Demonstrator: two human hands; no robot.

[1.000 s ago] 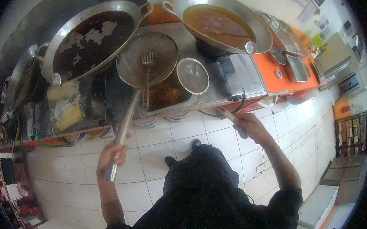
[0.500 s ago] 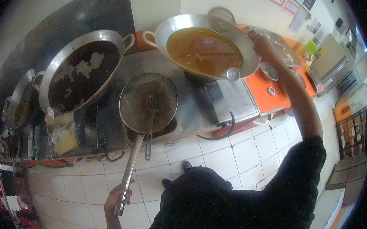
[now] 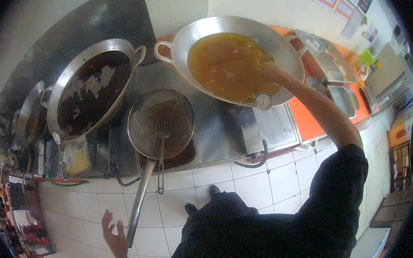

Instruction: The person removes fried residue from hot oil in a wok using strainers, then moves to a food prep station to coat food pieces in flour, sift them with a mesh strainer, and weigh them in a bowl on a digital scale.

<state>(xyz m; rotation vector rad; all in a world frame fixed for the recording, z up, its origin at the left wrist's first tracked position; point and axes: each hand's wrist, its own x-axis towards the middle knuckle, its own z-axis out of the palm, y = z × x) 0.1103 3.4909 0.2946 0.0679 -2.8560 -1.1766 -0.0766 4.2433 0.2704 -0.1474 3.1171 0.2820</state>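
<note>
My left hand (image 3: 115, 235) is open, its fingers apart, just left of the long metal handle of a large round strainer (image 3: 149, 120). That strainer rests over a tray at the counter's front edge, with a slotted spatula (image 3: 162, 147) lying across it. My right hand (image 3: 270, 71) reaches over the right side of a wide wok (image 3: 176, 48) of amber liquid. It is closed round the small strainer's handle, though the fingers are hard to see; the strainer's mesh is hardly visible in the liquid. A round dial thermometer (image 3: 264, 102) sits on the wok's near rim.
A second wok (image 3: 59, 78) of dark liquid stands on the left, with a plastic-wrapped yellow block (image 3: 76, 162) in front. Metal trays (image 3: 341, 101) sit on the orange counter (image 3: 307, 124) at the right. A black hose (image 3: 256, 163) hangs at the front edge.
My left hand has let go of the large strainer's handle and moved slightly left. My right hand has swung the small strainer from beside the tray, over the wok's far rim, down to the amber liquid.
</note>
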